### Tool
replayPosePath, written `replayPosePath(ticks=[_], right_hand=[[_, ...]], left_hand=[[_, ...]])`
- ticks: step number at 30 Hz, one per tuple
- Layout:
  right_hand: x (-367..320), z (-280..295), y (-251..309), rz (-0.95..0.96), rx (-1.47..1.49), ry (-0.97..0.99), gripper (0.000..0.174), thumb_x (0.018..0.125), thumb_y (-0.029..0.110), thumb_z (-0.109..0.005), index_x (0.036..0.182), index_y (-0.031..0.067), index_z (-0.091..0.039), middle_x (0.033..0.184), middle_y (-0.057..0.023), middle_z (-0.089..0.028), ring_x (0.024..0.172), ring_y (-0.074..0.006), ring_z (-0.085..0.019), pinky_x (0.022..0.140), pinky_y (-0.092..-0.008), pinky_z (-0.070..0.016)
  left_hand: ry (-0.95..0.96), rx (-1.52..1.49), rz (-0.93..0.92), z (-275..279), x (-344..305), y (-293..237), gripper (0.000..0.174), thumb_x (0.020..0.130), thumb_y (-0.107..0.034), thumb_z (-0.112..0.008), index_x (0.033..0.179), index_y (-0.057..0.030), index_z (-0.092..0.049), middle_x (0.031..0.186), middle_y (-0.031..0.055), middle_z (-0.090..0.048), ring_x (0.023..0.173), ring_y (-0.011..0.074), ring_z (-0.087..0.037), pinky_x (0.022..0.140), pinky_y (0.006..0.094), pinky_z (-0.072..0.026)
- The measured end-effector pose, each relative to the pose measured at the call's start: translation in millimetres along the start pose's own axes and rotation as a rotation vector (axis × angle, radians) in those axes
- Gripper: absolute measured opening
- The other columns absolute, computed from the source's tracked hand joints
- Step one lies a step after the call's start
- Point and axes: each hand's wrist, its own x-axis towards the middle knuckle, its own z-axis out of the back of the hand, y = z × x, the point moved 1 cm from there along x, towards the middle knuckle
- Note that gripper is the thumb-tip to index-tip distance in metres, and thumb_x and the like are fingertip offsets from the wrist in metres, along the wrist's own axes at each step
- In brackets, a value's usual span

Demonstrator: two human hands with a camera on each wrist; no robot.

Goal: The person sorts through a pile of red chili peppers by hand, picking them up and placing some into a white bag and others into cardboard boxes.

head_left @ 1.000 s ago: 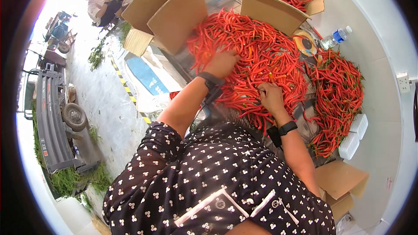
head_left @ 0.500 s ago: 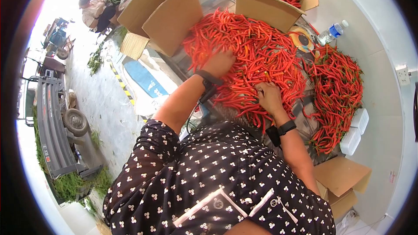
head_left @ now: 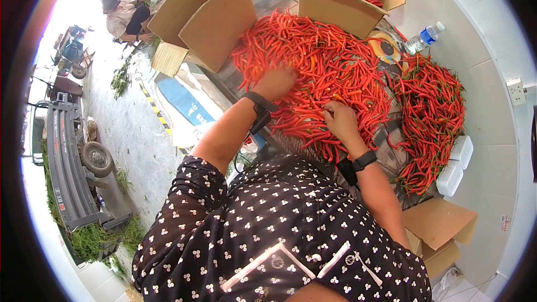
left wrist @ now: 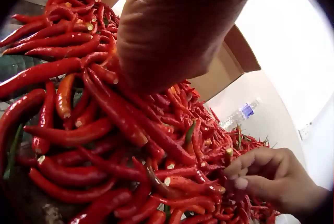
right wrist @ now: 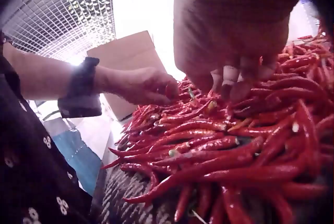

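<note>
Over the broad pile of red peppers point(head_left: 330, 61) both hands are at work, and we judge the step to be picking through them a few at a time. Many peppers close to the left wrist camera show pale cut ends, while the heap on the right point(head_left: 430, 112) bears more green stems, so we take stems to be part of what is being checked. The left hand point(head_left: 274, 84) lies low over the pile with fingers bent down; its fingertips are mostly hidden, and we cannot tell whether they hold a pepper. The right hand point(head_left: 342, 120) has its fingers curled and thumb close to the forefinger, a narrow grip, though we cannot tell whether a pepper lies between them. An orange pepper point(head_left: 336, 97) shows just beyond those fingertips. As we read it, the next move calls for a light pinch on one pepper, drawn free without dragging its neighbours along. Beyond the pile stands a box of peppers point(head_left: 335, 8), with another box point(head_left: 218, 22) to its left. Set against half a second ago, both hands stay over nearly the same patch, and the right fingertips look slightly more lifted; in the background, another person point(head_left: 120, 19) now reaches an arm down lower
</note>
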Motion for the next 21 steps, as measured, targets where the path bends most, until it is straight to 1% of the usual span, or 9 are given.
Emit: replayPosePath(ticks=[3,7,10,14,16,17,19,20,21], right_hand=[[7.6,-11.1,3.6,-0.026,-0.272,0.103,0.023,0.073,0.019,-0.064,0.089,0.0029,-0.062,0.081,-0.0157,-0.062,0.078,-0.032,-0.06,0.068,-0.0413,-0.0471],[10.2,-23.3,-1.4,-0.031,-0.37,0.124,0.023,0.073,0.022,-0.065,0.086,0.0027,-0.063,0.081,-0.0158,-0.061,0.077,-0.0322,-0.06,0.067,-0.0418,-0.0465],[8.2,-23.5,-4.3,-0.04,-0.322,0.147,0.021,0.074,0.021,-0.064,0.084,0.0021,-0.063,0.079,-0.0159,-0.06,0.076,-0.0324,-0.059,0.066,-0.0415,-0.046],[-3.0,-11.6,-11.0,-0.118,0.103,0.025,0.021,0.077,0.02,-0.062,0.086,0.0009,-0.064,0.078,-0.0146,-0.061,0.073,-0.0287,-0.061,0.066,-0.037,-0.0464],[-5.7,-9.1,-12.8,-0.18,0.247,0.004,0.022,0.077,0.019,-0.062,0.087,0.0001,-0.064,0.081,-0.015,-0.063,0.076,-0.027,-0.062,0.069,-0.0346,-0.0472],[-6.5,-9.7,-15.7,-0.232,0.324,0.008,0.022,0.077,0.019,-0.061,0.088,-0.0001,-0.064,0.082,-0.0149,-0.064,0.077,-0.0249,-0.062,0.069,-0.033,-0.0471],[-7.0,-7.7,-16.1,-0.284,0.398,0.007,0.022,0.078,0.019,-0.061,0.089,-0.0003,-0.064,0.082,-0.0147,-0.064,0.077,-0.0229,-0.063,0.07,-0.0314,-0.0471],[-6.6,-7.8,-13.0,-0.253,0.42,0.015,0.022,0.079,0.019,-0.061,0.089,-0.0004,-0.063,0.082,-0.0143,-0.064,0.077,-0.0222,-0.063,0.07,-0.031,-0.047],[-6.6,-7.9,-7.5,-0.223,0.444,0.022,0.022,0.079,0.019,-0.06,0.089,-0.0005,-0.063,0.082,-0.0139,-0.064,0.078,-0.0215,-0.063,0.07,-0.0306,-0.047]], left_hand=[[-0.004,-0.03,0.045,-2.6,-0.2,1.5,0.014,0.078,-0.008,-0.048,0.086,-0.001,-0.057,0.09,0.0136,-0.054,0.085,0.0284,-0.058,0.067,0.0383,-0.0499],[-0.021,-0.005,0.019,-3.3,-3.7,4.8,0.015,0.079,-0.009,-0.047,0.086,-0.0015,-0.058,0.094,0.0151,-0.053,0.089,0.0286,-0.056,0.07,0.038,-0.0492],[-0.021,-0.036,0.075,-2.1,-4.1,7.5,0.014,0.079,-0.01,-0.047,0.085,-0.0004,-0.056,0.095,0.0157,-0.052,0.09,0.0301,-0.055,0.071,0.0391,-0.048],[-0.025,-0.099,0.095,19.8,-1.3,6.6,0.017,0.081,-0.014,-0.048,0.083,0.0015,-0.055,0.095,0.0158,-0.053,0.089,0.032,-0.055,0.07,0.0398,-0.0467],[-0.173,-0.536,0.415,46.1,2.1,-5.8,0.02,0.084,-0.018,-0.046,0.086,0.001,-0.053,0.094,0.017,-0.054,0.086,0.0306,-0.056,0.07,0.0399,-0.0455],[-0.173,-0.537,0.411,35.3,4.2,-4.3,0.02,0.084,-0.018,-0.046,0.086,0.001,-0.053,0.094,0.017,-0.054,0.086,0.0306,-0.056,0.07,0.0399,-0.0455],[-0.055,-1.039,0.683,5.6,8.1,-1.0,0.017,0.088,-0.013,-0.04,0.092,-0.0061,-0.055,0.083,0.009,-0.059,0.076,0.0214,-0.057,0.066,0.0299,-0.0461],[-0.054,-1.041,0.677,-2.1,6.6,-5.1,0.017,0.088,-0.013,-0.04,0.092,-0.0061,-0.055,0.083,0.009,-0.059,0.076,0.0214,-0.057,0.066,0.0299,-0.0461],[0.004,-1.521,0.721,-5.6,0.3,-17.3,0.017,0.089,-0.015,-0.041,0.093,-0.0072,-0.055,0.085,0.0082,-0.059,0.076,0.0195,-0.057,0.066,0.0295,-0.0462]])
